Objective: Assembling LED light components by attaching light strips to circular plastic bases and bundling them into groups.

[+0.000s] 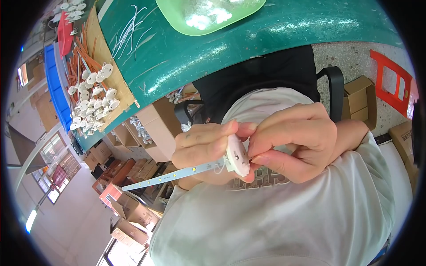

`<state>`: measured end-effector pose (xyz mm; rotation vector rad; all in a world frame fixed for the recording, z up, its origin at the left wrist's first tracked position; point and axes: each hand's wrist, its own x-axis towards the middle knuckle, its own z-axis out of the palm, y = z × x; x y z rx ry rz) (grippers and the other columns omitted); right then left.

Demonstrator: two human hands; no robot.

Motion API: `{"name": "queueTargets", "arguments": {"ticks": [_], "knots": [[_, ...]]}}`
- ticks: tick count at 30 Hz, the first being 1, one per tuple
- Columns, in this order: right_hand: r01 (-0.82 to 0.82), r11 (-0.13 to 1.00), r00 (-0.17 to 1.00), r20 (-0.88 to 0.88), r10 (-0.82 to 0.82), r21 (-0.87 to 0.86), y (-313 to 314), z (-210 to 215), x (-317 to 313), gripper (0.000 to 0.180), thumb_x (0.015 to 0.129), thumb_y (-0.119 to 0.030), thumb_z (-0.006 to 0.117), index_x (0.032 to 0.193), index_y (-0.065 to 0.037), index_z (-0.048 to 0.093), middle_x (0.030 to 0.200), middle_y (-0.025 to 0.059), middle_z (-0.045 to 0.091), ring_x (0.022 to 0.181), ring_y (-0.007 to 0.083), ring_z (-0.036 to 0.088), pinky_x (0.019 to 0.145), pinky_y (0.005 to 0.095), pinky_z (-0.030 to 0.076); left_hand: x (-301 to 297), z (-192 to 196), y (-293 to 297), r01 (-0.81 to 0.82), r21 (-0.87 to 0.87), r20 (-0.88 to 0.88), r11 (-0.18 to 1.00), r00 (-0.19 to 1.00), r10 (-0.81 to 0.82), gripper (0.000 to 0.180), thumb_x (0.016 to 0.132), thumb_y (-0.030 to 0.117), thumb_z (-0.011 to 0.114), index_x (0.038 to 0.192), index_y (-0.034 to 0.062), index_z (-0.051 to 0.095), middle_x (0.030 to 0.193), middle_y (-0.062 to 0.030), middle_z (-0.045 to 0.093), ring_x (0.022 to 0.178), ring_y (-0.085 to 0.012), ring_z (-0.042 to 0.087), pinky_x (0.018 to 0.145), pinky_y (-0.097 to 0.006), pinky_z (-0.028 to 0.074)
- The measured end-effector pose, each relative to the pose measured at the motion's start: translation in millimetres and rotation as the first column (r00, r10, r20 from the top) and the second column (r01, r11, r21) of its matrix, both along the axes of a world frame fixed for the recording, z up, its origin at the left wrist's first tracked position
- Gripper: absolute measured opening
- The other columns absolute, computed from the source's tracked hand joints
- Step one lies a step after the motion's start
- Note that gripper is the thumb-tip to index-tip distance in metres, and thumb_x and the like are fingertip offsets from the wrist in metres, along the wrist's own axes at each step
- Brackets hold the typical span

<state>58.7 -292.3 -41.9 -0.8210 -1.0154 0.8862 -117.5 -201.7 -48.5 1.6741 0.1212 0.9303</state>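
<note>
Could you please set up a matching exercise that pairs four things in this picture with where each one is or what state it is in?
Things:
1. white round cap
2. LED strip
3. green tray
4. heap of white caps

Places or states:
A. on the green table's far edge
B. pinched between the fingers of both hands
C. piled on cardboard with orange wires
D. sticking out from the cap, past the left hand

Pairs: 1-B, 2-D, 3-A, 4-C. The right hand meets the cap from the other side.
</note>
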Motion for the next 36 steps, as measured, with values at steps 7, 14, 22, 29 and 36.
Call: {"name": "queueTargets", "arguments": {"ticks": [7, 14, 22, 29, 36], "knots": [[0.049, 0.999, 0.997, 0.054, -0.050, 0.009, 0, 0, -3, 0.010, 0.075, 0.006, 0.072, 0.085, 0.005, 0.069, 0.078, 0.0142, 0.068, 0.059, 0.0180, 0.067, 0.053, 0.0243, 0.055, -5, -3, -3, -0.020, -0.003, -0.063, 1.000, 0.998, 0.019, 0.071, 0.069, 0.015, 0.090, 0.127, -0.0040, 0.053, 0.122, -0.0340, 0.059, 0.089, -0.0424, 0.071, 0.072, -0.038, 0.063], [0.124, 0.985, 0.988, 0.081, -0.134, 0.119, -1, 1, -9, 0.010, 0.071, 0.010, 0.069, 0.079, 0.005, 0.068, 0.074, 0.0134, 0.067, 0.055, 0.0180, 0.066, 0.049, 0.0237, 0.054, 10, -8, -2, -0.065, 0.071, 0.173, 0.995, 0.984, 0.052, 0.064, 0.064, 0.008, 0.092, 0.115, -0.0090, 0.056, 0.114, -0.0377, 0.060, 0.091, -0.0421, 0.070, 0.078, -0.040, 0.061], [0.110, 0.990, 0.992, 0.056, -0.115, 0.091, -2, 8, -10, 0.011, 0.071, 0.013, 0.068, 0.081, 0.008, 0.066, 0.071, 0.0120, 0.065, 0.054, 0.0178, 0.064, 0.046, 0.0241, 0.051, 0, -5, 1, -0.023, 0.199, -0.026, 0.980, 0.999, 0.029, 0.079, 0.066, 0.034, 0.092, 0.123, 0.0016, 0.049, 0.117, -0.0259, 0.064, 0.082, -0.0239, 0.071, 0.068, -0.026, 0.058], [0.062, 0.994, 0.997, 0.047, -0.066, 0.085, -3, 5, -5, 0.012, 0.073, 0.014, 0.065, 0.083, 0.007, 0.067, 0.077, 0.0143, 0.068, 0.058, 0.0161, 0.068, 0.051, 0.0229, 0.056, 17, -10, -5, -0.065, 0.030, 0.232, 0.997, 0.971, 0.056, 0.054, 0.067, 0.000, 0.087, 0.112, -0.0105, 0.059, 0.112, -0.0407, 0.060, 0.088, -0.0444, 0.071, 0.069, -0.037, 0.061], [0.071, 0.995, 0.997, 0.037, -0.073, 0.071, -5, 6, -7, 0.013, 0.072, 0.014, 0.065, 0.083, 0.007, 0.066, 0.076, 0.0134, 0.068, 0.058, 0.0152, 0.068, 0.051, 0.0219, 0.056, 5, -8, 0, 0.026, -0.004, 0.227, 1.000, 0.974, -0.025, 0.037, 0.074, -0.007, 0.076, 0.107, -0.0143, 0.061, 0.112, -0.0435, 0.058, 0.090, -0.0480, 0.069, 0.073, -0.042, 0.061]]}}
